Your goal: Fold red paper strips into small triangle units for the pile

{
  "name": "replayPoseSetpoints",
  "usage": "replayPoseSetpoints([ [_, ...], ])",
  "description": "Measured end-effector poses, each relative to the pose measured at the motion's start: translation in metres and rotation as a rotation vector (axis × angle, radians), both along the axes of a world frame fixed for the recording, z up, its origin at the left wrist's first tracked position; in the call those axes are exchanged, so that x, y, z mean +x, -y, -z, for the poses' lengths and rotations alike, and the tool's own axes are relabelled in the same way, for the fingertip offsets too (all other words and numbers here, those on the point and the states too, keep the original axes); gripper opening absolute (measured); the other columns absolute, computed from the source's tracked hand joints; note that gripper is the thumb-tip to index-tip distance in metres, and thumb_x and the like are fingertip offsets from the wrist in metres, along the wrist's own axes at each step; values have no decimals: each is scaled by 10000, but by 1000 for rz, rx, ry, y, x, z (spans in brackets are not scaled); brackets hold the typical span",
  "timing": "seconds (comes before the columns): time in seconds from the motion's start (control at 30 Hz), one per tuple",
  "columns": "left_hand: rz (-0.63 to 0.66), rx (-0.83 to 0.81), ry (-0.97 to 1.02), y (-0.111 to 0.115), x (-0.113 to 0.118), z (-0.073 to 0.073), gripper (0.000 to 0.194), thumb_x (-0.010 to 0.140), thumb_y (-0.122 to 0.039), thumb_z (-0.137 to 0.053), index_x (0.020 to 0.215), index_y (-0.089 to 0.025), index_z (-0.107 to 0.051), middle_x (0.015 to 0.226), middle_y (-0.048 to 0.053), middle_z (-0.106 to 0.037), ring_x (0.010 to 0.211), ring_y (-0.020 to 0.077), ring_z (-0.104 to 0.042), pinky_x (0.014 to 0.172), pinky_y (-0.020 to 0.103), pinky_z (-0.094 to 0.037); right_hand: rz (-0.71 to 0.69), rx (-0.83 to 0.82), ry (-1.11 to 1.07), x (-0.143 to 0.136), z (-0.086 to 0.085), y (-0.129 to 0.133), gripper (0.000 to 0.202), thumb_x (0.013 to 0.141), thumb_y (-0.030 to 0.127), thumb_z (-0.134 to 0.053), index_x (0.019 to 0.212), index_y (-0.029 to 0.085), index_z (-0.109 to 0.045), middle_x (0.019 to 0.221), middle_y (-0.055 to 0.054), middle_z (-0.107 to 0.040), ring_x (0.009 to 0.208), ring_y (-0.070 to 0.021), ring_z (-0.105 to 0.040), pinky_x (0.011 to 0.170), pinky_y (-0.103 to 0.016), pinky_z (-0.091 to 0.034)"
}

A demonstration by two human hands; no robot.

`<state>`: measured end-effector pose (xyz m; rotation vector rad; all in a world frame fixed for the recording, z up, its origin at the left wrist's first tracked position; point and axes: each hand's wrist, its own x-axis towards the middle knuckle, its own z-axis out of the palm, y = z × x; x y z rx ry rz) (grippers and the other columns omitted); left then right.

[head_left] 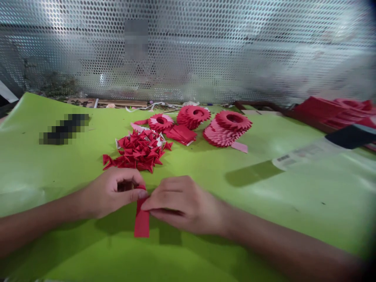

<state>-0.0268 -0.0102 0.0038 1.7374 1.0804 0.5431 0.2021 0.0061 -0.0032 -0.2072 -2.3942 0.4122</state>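
Observation:
A red paper strip [142, 225] stands between my hands, its lower end hanging toward me above the green tabletop. My left hand [117, 192] pinches its upper end between thumb and forefinger. From the other side, my right hand [182, 203] presses thumb and forefinger on the strip's middle, so part of the paper is hidden under the fingers. Just beyond my hands lies a heap of folded red paper triangles [141, 150], with a few white bits among them. Behind the heap is a stack of flat red paper pieces [181, 134].
Ring-shaped red and pink paper pieces [227, 129] stand toward the back, beside a small red-and-white ring [160, 122]. A clear packet with a dark end [311, 152] lies at right. Red paper stacks [331, 111] sit at far right. A perforated metal panel [188, 51] rises behind.

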Motion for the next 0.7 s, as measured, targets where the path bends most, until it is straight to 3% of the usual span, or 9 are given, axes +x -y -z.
replayPoseSetpoints([
  [0.23, 19, 58, -25, -2, -3, 0, 268, 873, -418, -679, 789, -168, -729, 699, 14, -669, 641, 146, -558, 571, 223, -409, -55, -63, 6, 3, 5, -5, 145, 992, 182, -645, 1072, 121, -749, 939, -57, -796, 766, -129, -703, 692, -235, -546],
  [0.37, 14, 196, -45, -1, -3, -1, 239, 900, -372, -667, 785, -177, -745, 724, 19, -721, 657, 148, -614, 592, 220, -437, -72, -351, 11, 1, 3, -4, 150, 995, 214, -645, 1016, 132, -768, 893, -58, -795, 737, -119, -706, 671, -213, -542],
  [0.57, -18, 387, -120, 0, -2, -3, 250, 948, -309, -602, 774, -171, -716, 701, 3, -710, 627, 127, -608, 581, 212, -425, 75, -682, 229, 2, -4, 1, 216, 963, 303, -675, 847, 152, -777, 677, -6, -725, 553, -101, -605, 494, -198, -430],
  [0.63, -38, 381, -163, 0, -2, -3, 255, 960, -320, -574, 802, -169, -707, 747, 12, -719, 665, 139, -627, 611, 222, -449, 76, -673, 257, 2, -4, 1, 191, 961, 262, -672, 840, 150, -769, 706, -8, -742, 579, -102, -624, 525, -200, -449],
  [0.7, -42, 322, -195, 0, -3, -2, 282, 984, -361, -534, 876, -176, -717, 823, 26, -739, 720, 159, -656, 646, 237, -480, 68, -550, 199, 2, -2, 1, 149, 968, 218, -664, 879, 157, -766, 772, -13, -768, 636, -109, -655, 589, -210, -481],
])
